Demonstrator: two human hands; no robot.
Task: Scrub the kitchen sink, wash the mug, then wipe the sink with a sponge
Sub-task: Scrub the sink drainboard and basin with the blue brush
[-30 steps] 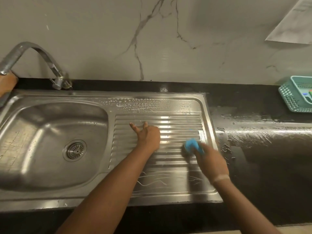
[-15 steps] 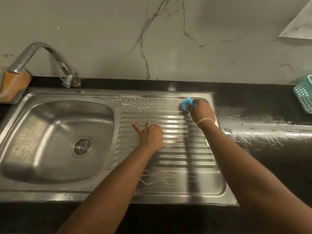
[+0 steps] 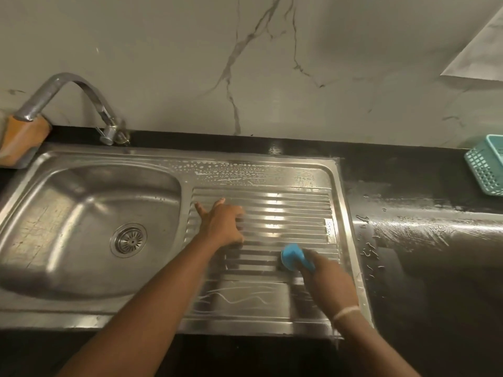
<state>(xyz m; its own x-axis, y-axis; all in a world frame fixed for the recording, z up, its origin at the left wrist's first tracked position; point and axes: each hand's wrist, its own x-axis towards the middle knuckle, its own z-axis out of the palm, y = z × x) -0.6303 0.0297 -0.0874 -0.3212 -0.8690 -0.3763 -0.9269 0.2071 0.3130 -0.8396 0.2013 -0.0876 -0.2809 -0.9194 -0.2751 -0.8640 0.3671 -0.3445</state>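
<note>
A steel kitchen sink (image 3: 89,308) fills the left and middle of the head view, with a bowl on the left and a ribbed drainboard (image 3: 288,202) on the right. My right hand (image 3: 330,281) grips a blue scrubber (image 3: 292,255) and presses it on the drainboard's near right part. My left hand (image 3: 221,223) rests flat on the ribs near the bowl, thumb and forefinger spread. Soap suds lie along the drainboard's far edge. No mug is in view.
A curved tap (image 3: 79,99) stands at the back left of the bowl, with a drain (image 3: 128,240) in the bowl's floor. A brown object (image 3: 20,141) sits at the far left. The wet black counter (image 3: 424,240) runs right, bearing a teal basket (image 3: 487,164).
My right hand has drawn the blue scrubber back from the drainboard's far right corner to its near right part. My left hand has stayed in place on the ribs.
</note>
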